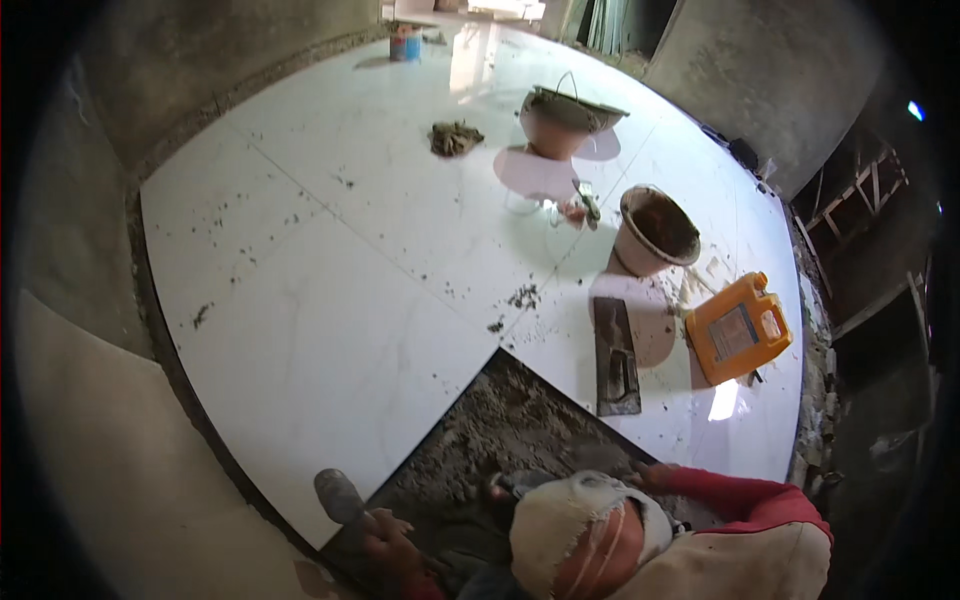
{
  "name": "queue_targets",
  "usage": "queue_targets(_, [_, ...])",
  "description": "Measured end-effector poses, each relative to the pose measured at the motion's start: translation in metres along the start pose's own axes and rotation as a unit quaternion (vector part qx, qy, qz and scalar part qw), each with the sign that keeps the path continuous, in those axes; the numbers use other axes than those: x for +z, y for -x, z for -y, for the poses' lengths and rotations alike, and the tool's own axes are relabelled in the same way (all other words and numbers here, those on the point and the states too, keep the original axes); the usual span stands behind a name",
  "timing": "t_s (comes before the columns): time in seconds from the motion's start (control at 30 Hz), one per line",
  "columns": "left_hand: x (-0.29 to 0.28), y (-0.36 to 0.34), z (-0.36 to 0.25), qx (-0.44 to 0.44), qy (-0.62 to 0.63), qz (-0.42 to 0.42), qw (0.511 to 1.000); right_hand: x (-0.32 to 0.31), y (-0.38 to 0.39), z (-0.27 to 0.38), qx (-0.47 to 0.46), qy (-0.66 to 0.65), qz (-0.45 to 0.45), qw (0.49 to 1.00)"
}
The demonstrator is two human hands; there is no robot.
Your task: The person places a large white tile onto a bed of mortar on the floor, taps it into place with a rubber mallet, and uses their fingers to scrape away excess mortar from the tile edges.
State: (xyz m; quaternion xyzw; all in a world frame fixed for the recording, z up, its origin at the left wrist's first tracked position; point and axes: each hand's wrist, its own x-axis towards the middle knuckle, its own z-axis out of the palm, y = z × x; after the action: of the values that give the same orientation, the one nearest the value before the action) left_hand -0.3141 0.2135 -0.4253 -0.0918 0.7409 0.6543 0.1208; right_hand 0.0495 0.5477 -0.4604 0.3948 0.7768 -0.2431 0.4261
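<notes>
Neither of my hands shows in this view. Close below, a person with a pale head cloth [560,520] and red sleeves [750,495] bends over a patch of rough grey mortar [500,420] between large white floor tiles [330,310]. At the lower left, a hand [388,545] with a red cuff grips a dark-headed mallet [340,496] over the tile corner; the matching sleeve suggests it is that person's. The person's other hand [655,478] is by the right tile edge. A blurred grey shape beside it cannot be made out.
On the tiles to the right lie a notched trowel [604,340], a yellow jerrycan [735,335] and a bucket [650,235]. Farther off are a small trowel [588,205], a tilted bucket [560,125], a mortar lump [456,138] and a can [405,43]. Bare walls [200,60] stand around.
</notes>
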Motion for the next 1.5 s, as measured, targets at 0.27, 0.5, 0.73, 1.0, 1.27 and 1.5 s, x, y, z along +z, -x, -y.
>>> queue_targets(0.27, [0.077,-0.018,-0.006,0.185,0.064,0.216,0.957,-0.104,0.017,0.186,-0.348,-0.285,-0.128,0.884])
queue_targets(0.5, [0.098,-0.068,-0.025,0.286,-0.108,0.326,0.895,-0.128,-0.010,0.322,-0.422,-0.253,-0.167,0.854])
queue_targets(0.73, [0.060,-0.182,0.003,0.334,-0.541,0.063,0.770,-0.185,-0.027,0.351,-0.484,-0.295,-0.245,0.786])
queue_targets(1.0, [0.068,-0.204,0.019,0.276,-0.628,-0.025,0.727,-0.183,-0.074,0.346,-0.413,-0.170,-0.240,0.862])
queue_targets(1.27, [0.069,-0.203,0.017,0.285,-0.609,-0.021,0.740,-0.160,-0.081,0.360,-0.476,-0.236,-0.284,0.798])
queue_targets(1.5, [0.038,-0.217,0.020,0.320,-0.561,0.040,0.762,-0.149,-0.069,0.358,-0.462,-0.166,-0.200,0.848])
